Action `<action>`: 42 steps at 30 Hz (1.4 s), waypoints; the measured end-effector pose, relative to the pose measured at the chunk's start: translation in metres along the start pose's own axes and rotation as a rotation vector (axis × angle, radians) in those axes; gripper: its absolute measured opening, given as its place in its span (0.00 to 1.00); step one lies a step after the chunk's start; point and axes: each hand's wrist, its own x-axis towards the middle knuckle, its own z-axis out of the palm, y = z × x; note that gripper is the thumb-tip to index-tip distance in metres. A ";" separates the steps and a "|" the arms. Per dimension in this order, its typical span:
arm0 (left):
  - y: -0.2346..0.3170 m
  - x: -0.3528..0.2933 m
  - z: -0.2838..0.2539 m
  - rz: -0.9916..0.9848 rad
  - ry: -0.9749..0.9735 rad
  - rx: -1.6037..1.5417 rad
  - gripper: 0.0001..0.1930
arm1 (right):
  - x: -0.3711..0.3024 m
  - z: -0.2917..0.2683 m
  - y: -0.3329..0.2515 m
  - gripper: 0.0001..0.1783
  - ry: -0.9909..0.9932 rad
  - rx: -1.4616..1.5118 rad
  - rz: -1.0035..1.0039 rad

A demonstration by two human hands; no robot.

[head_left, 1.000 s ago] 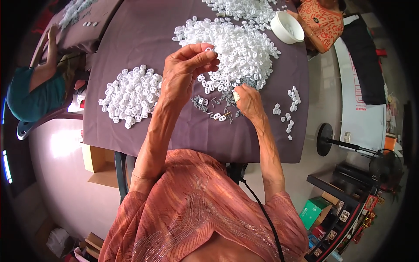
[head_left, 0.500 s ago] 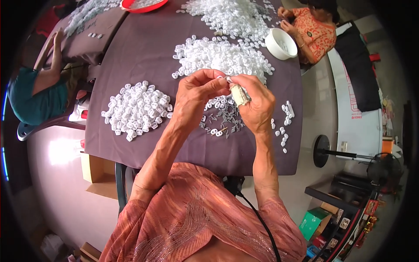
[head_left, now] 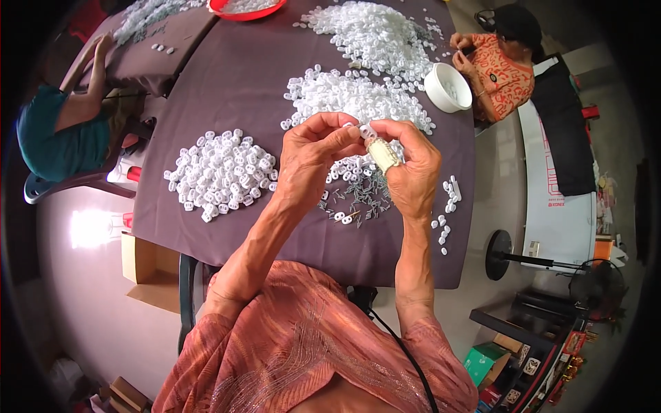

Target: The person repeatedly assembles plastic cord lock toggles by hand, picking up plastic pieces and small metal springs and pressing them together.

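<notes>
**Small white part pinched between both hands above the table**

A small white plastic piece (head_left: pixel 367 131) is held pinched between the fingertips of the left hand (head_left: pixel 313 155) and the right hand (head_left: pixel 413 168), raised above the middle of the dark purple cloth-covered table (head_left: pixel 234 76). Both grips are closed tight on the piece. A pale tape wrap (head_left: pixel 383 155) is seen on a right finger. Directly below the hands, a scatter of small grey metal pins (head_left: pixel 361 199) is noted. A sorted heap of white plastic pieces (head_left: pixel 222 172) lies toward the left edge; a larger loose heap (head_left: pixel 354 96) lies beyond the hands. A white round bowl (head_left: pixel 447 87) stands by the right edge, just beside a person in an orange patterned top (head_left: pixel 506 72). A red tray (head_left: pixel 244 8) sits at the far edge.
</notes>
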 end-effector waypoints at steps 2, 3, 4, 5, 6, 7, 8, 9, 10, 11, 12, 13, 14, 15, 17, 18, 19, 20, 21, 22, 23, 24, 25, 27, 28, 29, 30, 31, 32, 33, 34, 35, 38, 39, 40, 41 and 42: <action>0.001 -0.002 0.002 -0.005 0.009 0.000 0.08 | 0.000 0.001 -0.001 0.12 0.008 -0.051 -0.060; 0.002 -0.003 0.003 0.007 0.008 0.002 0.07 | 0.000 0.001 -0.003 0.12 0.008 -0.052 -0.058; 0.002 -0.004 0.004 0.019 0.007 0.002 0.06 | 0.000 0.002 -0.004 0.11 0.026 -0.109 -0.136; 0.003 -0.004 0.005 0.016 0.006 0.001 0.06 | 0.001 0.002 -0.006 0.10 0.045 -0.167 -0.215; 0.003 -0.004 0.006 0.010 0.006 0.018 0.06 | 0.001 -0.001 -0.007 0.10 0.045 -0.170 -0.213; 0.004 -0.005 0.006 0.003 0.005 0.034 0.06 | 0.002 -0.006 -0.008 0.09 0.010 0.076 0.013; 0.005 -0.005 0.008 0.000 0.002 0.032 0.06 | 0.002 -0.009 -0.008 0.08 -0.023 0.320 0.239; 0.006 -0.005 0.009 0.002 -0.006 0.052 0.07 | 0.004 -0.008 0.000 0.08 0.015 0.553 0.282; 0.007 -0.005 0.011 0.004 -0.014 0.073 0.08 | 0.006 -0.009 0.000 0.08 0.017 0.549 0.283; 0.007 -0.006 0.013 0.001 -0.016 0.070 0.08 | 0.007 -0.011 0.000 0.08 0.025 0.639 0.311; 0.006 -0.006 0.015 -0.008 -0.017 0.085 0.08 | 0.009 -0.013 0.001 0.09 0.034 0.728 0.339; 0.006 -0.007 0.018 -0.017 -0.017 0.100 0.09 | 0.009 -0.014 0.006 0.10 0.057 0.664 0.317; 0.007 -0.007 0.021 -0.018 -0.014 0.096 0.09 | 0.010 -0.015 0.005 0.10 0.054 0.662 0.320; 0.007 -0.006 0.024 -0.019 -0.002 0.111 0.09 | 0.011 -0.015 0.002 0.10 0.057 0.703 0.323; 0.005 -0.005 0.026 -0.003 0.007 0.110 0.08 | 0.013 -0.017 0.002 0.10 0.061 0.736 0.331; 0.004 -0.004 0.026 -0.004 0.011 0.106 0.08 | 0.013 -0.019 0.002 0.10 0.057 0.734 0.334; 0.005 -0.004 0.027 -0.003 0.000 0.130 0.08 | 0.013 -0.019 0.002 0.10 0.060 0.731 0.334; 0.005 -0.004 0.027 -0.001 -0.007 0.154 0.08 | 0.014 -0.019 0.002 0.10 0.061 0.731 0.336; 0.006 -0.004 0.027 0.000 0.000 0.150 0.08 | 0.014 -0.019 0.000 0.10 0.053 0.731 0.339; 0.007 -0.004 0.028 0.003 -0.004 0.165 0.08 | 0.015 -0.020 -0.002 0.10 0.053 0.711 0.316; 0.008 -0.003 0.028 0.005 -0.010 0.180 0.07 | 0.015 -0.020 -0.003 0.10 0.055 0.690 0.292; 0.008 -0.004 0.029 0.006 -0.006 0.177 0.07 | 0.016 -0.019 -0.004 0.10 0.050 0.689 0.293; 0.008 -0.004 0.031 0.005 -0.001 0.196 0.07 | 0.016 -0.018 -0.005 0.10 0.080 0.663 0.279; 0.008 -0.004 0.031 0.006 0.007 0.214 0.07 | 0.016 -0.018 -0.006 0.09 0.105 0.638 0.264; 0.008 -0.004 0.030 0.010 0.000 0.214 0.07 | 0.016 -0.018 -0.007 0.10 0.103 0.603 0.244; 0.008 -0.003 0.030 0.014 -0.008 0.215 0.07 | 0.016 -0.018 -0.007 0.10 0.102 0.567 0.224; 0.008 -0.003 0.030 0.015 -0.007 0.215 0.07 | 0.016 -0.018 -0.007 0.10 0.100 0.567 0.224; 0.008 -0.003 0.030 0.015 -0.002 0.224 0.07 | 0.016 -0.017 -0.007 0.10 0.096 0.535 0.208; 0.008 -0.004 0.030 0.015 0.003 0.233 0.07 | 0.015 -0.017 -0.007 0.10 0.092 0.504 0.191; 0.008 -0.004 0.029 0.016 0.004 0.233 0.07 | 0.015 -0.017 -0.007 0.10 0.091 0.504 0.192; 0.008 -0.004 0.029 0.019 0.003 0.220 0.07 | 0.015 -0.017 -0.007 0.11 0.090 0.490 0.182; 0.008 -0.004 0.029 0.023 0.003 0.207 0.07 | 0.015 -0.017 -0.006 0.11 0.088 0.476 0.173; 0.007 -0.003 0.028 0.028 0.008 0.224 0.07 | 0.014 -0.017 -0.010 0.11 0.088 0.433 0.168; 0.006 -0.003 0.028 0.028 0.008 0.225 0.07 | 0.014 -0.017 -0.010 0.11 0.089 0.433 0.167; 0.005 -0.003 0.028 0.026 0.014 0.218 0.07 | 0.014 -0.017 -0.009 0.11 0.089 0.423 0.173; 0.004 -0.003 0.028 0.025 0.022 0.212 0.07 | 0.014 -0.017 -0.008 0.12 0.089 0.413 0.179; 0.003 -0.003 0.027 0.025 0.022 0.213 0.07 | 0.013 -0.016 -0.008 0.12 0.089 0.414 0.180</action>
